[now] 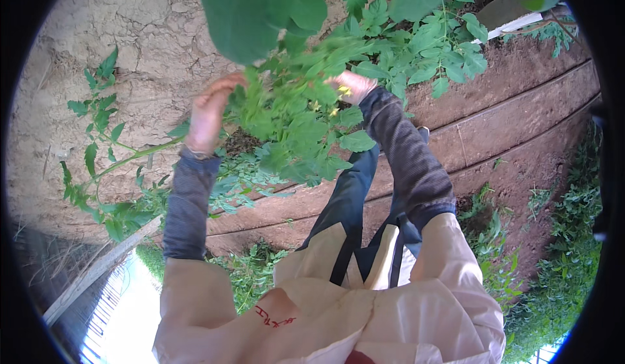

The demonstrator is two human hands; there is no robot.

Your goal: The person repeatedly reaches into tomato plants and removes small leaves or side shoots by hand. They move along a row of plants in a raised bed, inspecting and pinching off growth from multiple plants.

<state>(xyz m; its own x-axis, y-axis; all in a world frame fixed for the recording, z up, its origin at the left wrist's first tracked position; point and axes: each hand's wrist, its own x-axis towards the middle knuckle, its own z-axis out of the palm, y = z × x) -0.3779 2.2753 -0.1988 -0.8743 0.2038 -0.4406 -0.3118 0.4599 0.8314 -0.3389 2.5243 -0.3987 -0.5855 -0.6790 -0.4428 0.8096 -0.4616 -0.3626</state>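
A leafy tomato plant [302, 120] fills the space between my hands, its foliage partly blurred. Small yellow tomato flowers [344, 90] show near the fingers of my right hand [359, 86]. Leaves cover those fingertips, so whether they grip a stem cannot be made out. My left hand [207, 112] is bent at the plant's left side, fingers curled toward the leaves and their tips blurred. A thick green stem [139, 155] runs from near my left wrist out to the lower left. Large blurred leaves [263, 12] hang close to the camera at the top.
Cracked, pale earth [146, 41] rises beyond the plant. Dark drip lines [512, 98] cross the reddish soil by my legs. A pale wooden pole [105, 269] slants at lower left. More green plants [561, 276] grow at right.
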